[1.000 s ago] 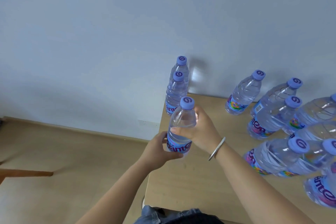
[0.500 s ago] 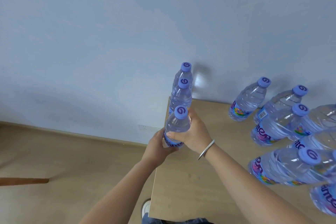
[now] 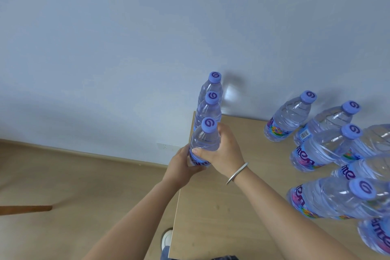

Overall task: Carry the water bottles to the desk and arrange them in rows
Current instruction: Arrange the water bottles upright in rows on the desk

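Observation:
A clear water bottle (image 3: 204,141) with a purple cap stands at the left edge of the wooden desk (image 3: 232,213). Both hands grip it: my left hand (image 3: 181,164) wraps its lower part near the label, and my right hand (image 3: 223,150), with a silver bangle on the wrist, clasps its body. Right behind it two more bottles (image 3: 207,110) stand in a line toward the wall. Several other bottles (image 3: 289,118) stand grouped on the right side of the desk.
A pale wall (image 3: 126,38) rises right behind the desk. Wooden floor (image 3: 73,186) lies to the left, with a brown wooden bar (image 3: 25,209) jutting in from the left edge. A white shoe (image 3: 166,238) shows below the desk's left edge.
The held bottle has moved away from me and closer to the two bottles at the desk's left edge, now standing right behind them in line. Both hands stayed on it.

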`<state>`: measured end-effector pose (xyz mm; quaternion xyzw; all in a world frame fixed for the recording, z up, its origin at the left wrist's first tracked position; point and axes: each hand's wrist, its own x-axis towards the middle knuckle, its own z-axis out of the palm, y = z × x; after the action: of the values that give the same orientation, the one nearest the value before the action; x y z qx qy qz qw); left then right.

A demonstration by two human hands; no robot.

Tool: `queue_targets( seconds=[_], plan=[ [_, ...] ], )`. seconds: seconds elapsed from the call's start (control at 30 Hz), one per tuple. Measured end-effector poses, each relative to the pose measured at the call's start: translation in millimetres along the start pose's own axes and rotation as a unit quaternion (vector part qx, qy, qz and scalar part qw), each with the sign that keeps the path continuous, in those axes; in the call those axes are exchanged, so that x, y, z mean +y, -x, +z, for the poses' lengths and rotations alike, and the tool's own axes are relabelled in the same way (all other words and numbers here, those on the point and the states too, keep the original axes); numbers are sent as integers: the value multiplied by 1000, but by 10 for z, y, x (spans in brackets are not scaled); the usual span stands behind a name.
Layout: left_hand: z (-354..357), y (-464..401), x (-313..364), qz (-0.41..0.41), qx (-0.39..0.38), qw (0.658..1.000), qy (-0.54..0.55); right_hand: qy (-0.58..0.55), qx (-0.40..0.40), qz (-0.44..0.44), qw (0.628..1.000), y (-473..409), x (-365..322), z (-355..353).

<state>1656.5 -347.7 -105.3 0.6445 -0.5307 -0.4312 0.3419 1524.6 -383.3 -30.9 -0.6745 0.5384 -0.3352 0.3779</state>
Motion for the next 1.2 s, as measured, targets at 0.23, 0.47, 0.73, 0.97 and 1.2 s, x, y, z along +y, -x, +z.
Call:
queue_targets(
  seconds=[0.23, 0.47, 0.73, 0.97, 1.2],
  plan=[
    [28, -49, 41, -6, -6, 1000, 10, 6, -9, -3, 1000, -52, 51, -35],
    [52, -3, 71, -38, 8, 999, -23, 7, -41, 4, 999, -24, -20, -87],
    [160, 103, 224, -78, 47, 996, -21, 61, -27, 63, 996, 518, 200, -554],
    [469, 517, 244, -162, 196, 960, 113, 19, 91, 20, 995, 1076, 213, -1252],
    [1124, 692, 555, -94, 45, 990, 96, 43, 277, -66, 958, 1539, 394, -1640]
  ],
)
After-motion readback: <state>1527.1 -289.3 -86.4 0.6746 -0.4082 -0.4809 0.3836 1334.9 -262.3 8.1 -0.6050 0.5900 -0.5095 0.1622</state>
